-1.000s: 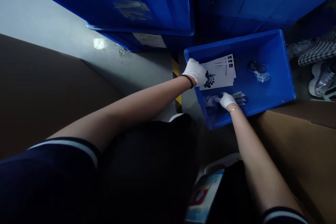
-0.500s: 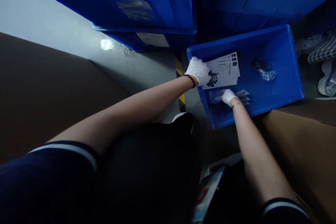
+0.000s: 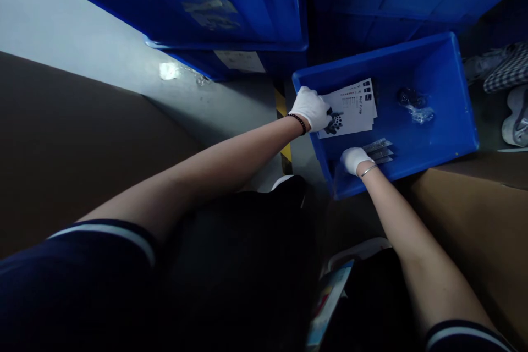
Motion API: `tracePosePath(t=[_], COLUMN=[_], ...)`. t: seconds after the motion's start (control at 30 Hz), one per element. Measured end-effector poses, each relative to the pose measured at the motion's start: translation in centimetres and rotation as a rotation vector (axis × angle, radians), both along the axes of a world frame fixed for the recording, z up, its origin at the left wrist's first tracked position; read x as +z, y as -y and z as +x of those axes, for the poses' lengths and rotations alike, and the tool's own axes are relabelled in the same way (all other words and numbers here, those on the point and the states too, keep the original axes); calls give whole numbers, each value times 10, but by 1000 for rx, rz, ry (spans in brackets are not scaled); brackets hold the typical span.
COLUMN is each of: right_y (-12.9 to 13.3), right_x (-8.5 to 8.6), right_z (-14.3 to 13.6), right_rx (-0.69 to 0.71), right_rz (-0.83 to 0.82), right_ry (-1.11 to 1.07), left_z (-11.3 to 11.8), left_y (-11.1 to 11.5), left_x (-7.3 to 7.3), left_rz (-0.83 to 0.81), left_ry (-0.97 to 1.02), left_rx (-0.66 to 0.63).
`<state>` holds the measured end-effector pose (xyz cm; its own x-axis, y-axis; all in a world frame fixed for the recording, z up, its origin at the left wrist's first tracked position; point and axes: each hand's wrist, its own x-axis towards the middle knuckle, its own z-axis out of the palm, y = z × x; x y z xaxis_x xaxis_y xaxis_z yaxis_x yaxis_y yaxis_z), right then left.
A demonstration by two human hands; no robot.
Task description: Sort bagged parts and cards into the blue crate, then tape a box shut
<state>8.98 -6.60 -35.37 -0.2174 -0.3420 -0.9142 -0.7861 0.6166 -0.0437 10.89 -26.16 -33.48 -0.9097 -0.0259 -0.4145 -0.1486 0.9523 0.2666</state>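
Observation:
My left hand (image 3: 312,109), in a white glove, is closed on the left end of several fanned white manuals (image 3: 357,113) printed "Reef Pump". They are in a blue plastic bin (image 3: 465,104). Lower in the same bin is my right hand (image 3: 355,160), also gloved, with its fingers curled around what looks like a clear plastic bag (image 3: 339,173); its fingertips are mostly hidden. Just right of that hand lie several small clear packets (image 3: 380,149). Farther right in the bin rests a dark item in clear wrapping (image 3: 414,105).
Large blue crates (image 3: 247,5) stand beyond the bin. Brown cardboard (image 3: 474,209) borders it at the lower right, and a dark panel (image 3: 82,143) is at left. Yellow-black tape (image 3: 281,107) marks the floor. Another person's shoe (image 3: 515,121) shows at right.
My right hand has moved slightly down and left, and the clear bag with it, toward the bin's near wall. My left hand and the manuals stay nearly in place.

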Motion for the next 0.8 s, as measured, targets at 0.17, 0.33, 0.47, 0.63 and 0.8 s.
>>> tracePosePath(t=[0.17,0.33,0.47,0.63,0.8], right_y=[-35,-57,-56,-51,-45], right_x=[50,79,80,61,51], right_z=[-22,-23,-18,-5,13], right_rx=[-299,-836,-955,-1210,-1206], right_rz=[-399,-993,-1097,-1095,-1153], right_ry=[-145,-223,-182,-71,15], left_z=[3,21,31,30,34], left_y=[2,-27,-62,-80,-80], left_x=[3,4,5,0,-3], left_rz=[185,1304,1757,1752,1818], left_ry=[-20,10,48,-16,5], left_rx=[8,125,402,705,674])
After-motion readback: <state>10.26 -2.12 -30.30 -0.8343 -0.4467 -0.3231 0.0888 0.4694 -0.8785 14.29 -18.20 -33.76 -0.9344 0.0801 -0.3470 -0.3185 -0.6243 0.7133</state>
